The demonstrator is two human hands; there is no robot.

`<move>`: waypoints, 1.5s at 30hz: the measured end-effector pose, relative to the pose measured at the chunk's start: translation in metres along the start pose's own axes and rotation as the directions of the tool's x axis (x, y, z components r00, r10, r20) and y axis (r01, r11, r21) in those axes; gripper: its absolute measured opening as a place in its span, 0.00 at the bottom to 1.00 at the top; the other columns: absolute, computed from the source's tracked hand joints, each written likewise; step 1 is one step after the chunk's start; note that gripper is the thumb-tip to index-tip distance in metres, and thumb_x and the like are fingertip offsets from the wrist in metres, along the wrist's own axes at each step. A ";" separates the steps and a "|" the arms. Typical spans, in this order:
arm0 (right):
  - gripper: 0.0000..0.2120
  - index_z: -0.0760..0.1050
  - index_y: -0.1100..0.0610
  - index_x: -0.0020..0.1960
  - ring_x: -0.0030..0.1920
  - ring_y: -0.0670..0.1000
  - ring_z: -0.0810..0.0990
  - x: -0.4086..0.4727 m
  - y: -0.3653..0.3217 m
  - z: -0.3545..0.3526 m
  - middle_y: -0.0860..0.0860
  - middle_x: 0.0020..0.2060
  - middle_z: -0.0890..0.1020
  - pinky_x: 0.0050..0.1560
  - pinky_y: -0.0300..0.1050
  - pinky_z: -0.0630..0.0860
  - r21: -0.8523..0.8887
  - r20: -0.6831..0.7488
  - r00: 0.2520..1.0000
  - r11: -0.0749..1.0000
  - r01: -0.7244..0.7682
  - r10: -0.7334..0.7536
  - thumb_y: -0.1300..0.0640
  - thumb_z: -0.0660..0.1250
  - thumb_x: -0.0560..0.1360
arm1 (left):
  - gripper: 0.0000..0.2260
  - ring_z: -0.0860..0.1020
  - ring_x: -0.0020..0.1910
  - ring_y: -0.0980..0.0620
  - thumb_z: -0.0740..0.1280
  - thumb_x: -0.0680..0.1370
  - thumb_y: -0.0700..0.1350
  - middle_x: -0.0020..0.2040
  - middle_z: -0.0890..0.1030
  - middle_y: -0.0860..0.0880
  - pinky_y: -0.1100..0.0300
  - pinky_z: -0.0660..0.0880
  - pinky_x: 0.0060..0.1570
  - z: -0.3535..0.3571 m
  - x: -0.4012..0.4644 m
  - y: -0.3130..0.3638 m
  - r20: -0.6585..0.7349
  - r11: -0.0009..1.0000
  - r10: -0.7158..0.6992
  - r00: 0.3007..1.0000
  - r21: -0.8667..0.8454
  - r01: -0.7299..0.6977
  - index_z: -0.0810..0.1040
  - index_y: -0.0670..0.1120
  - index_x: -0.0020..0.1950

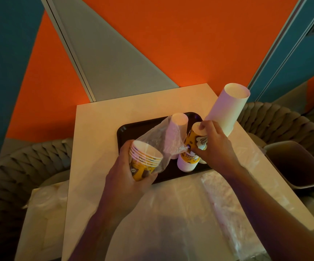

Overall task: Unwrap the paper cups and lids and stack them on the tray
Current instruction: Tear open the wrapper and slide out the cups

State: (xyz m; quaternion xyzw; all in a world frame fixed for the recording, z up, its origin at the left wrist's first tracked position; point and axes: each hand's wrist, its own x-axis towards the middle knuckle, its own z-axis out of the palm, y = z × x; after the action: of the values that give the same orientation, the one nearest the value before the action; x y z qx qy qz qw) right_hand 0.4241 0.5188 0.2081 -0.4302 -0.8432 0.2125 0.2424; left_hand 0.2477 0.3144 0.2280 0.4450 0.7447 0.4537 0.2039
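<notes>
A short nest of cups (145,160) is gripped in the left hand (131,178), mouths up, wrapper (160,140) trailing off toward the tray (133,129). Just right of it, an upside-down stack (192,147) on the tray is clasped by the right hand (214,146), which is closer. Printed lettering can't be read.

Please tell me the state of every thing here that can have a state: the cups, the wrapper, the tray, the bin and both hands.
Left hand: closed around a nested cup stack.
Nested cup stack: mouths up, partly in its plastic wrapper.
Plastic wrapper: open, loose.
Right hand: gripping an upside-down cup stack.
Upside-down cup stack: standing on the tray, unwrapped.
Tray: flat on the table, partly filled.
Tall white stack: standing, leaning in view.
Bin: open.
</notes>
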 end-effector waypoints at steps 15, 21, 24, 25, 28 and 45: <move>0.34 0.65 0.53 0.71 0.63 0.59 0.79 -0.013 0.016 0.026 0.51 0.68 0.75 0.57 0.56 0.80 -0.049 0.133 0.989 0.997 -0.061 0.067 0.59 0.79 0.71 | 0.42 0.80 0.54 0.60 0.81 0.68 0.49 0.61 0.75 0.61 0.57 0.83 0.47 -0.001 0.001 0.000 0.008 1.000 0.014 1.000 0.015 -0.014 0.54 0.69 0.68; 0.30 0.71 0.57 0.69 0.64 0.60 0.78 -0.010 0.011 0.015 0.50 0.72 0.70 0.59 0.58 0.79 -0.161 0.140 0.989 0.987 -0.019 0.041 0.60 0.79 0.71 | 0.41 0.80 0.53 0.63 0.81 0.68 0.50 0.56 0.74 0.67 0.61 0.82 0.44 0.001 0.000 0.000 0.022 0.997 0.066 0.998 0.033 -0.067 0.53 0.78 0.59; 0.22 0.75 0.58 0.64 0.60 0.58 0.78 -0.006 0.005 0.001 0.52 0.66 0.75 0.56 0.52 0.78 -0.097 0.059 0.998 0.995 -0.003 0.008 0.63 0.76 0.71 | 0.41 0.79 0.55 0.62 0.81 0.69 0.50 0.57 0.73 0.68 0.60 0.82 0.44 0.001 -0.001 0.000 0.040 0.995 0.084 0.996 0.047 -0.085 0.53 0.77 0.60; 0.19 0.77 0.57 0.61 0.56 0.56 0.79 -0.005 0.000 -0.006 0.52 0.61 0.78 0.53 0.48 0.77 -0.038 0.009 1.000 0.999 -0.002 0.003 0.65 0.74 0.72 | 0.41 0.79 0.54 0.63 0.81 0.69 0.50 0.57 0.73 0.69 0.61 0.82 0.44 0.001 -0.001 0.000 0.042 0.995 0.089 0.995 0.045 -0.090 0.53 0.77 0.60; 0.10 0.80 0.55 0.50 0.43 0.47 0.81 -0.006 -0.023 -0.026 0.46 0.43 0.83 0.43 0.35 0.76 0.228 -0.038 0.999 0.973 -0.028 0.037 0.67 0.69 0.75 | 0.41 0.79 0.54 0.62 0.81 0.69 0.50 0.57 0.73 0.67 0.62 0.82 0.44 0.001 -0.003 0.001 0.043 0.994 0.093 0.995 0.051 -0.095 0.52 0.78 0.59; 0.22 0.80 0.56 0.65 0.63 0.51 0.82 -0.009 -0.067 -0.033 0.48 0.60 0.84 0.65 0.59 0.77 0.569 0.635 0.697 0.812 -0.130 -0.333 0.58 0.78 0.72 | 0.40 0.76 0.54 0.71 0.79 0.70 0.54 0.56 0.69 0.80 0.64 0.80 0.46 0.001 -0.013 0.016 0.163 0.992 0.075 0.984 0.084 -0.090 0.50 0.81 0.59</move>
State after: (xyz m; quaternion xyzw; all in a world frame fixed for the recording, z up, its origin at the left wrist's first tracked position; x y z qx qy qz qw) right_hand 0.4065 0.4797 0.2704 -0.1705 -0.7886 0.5901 0.0283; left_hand 0.2626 0.3067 0.2396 0.5192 0.7266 0.3904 0.2235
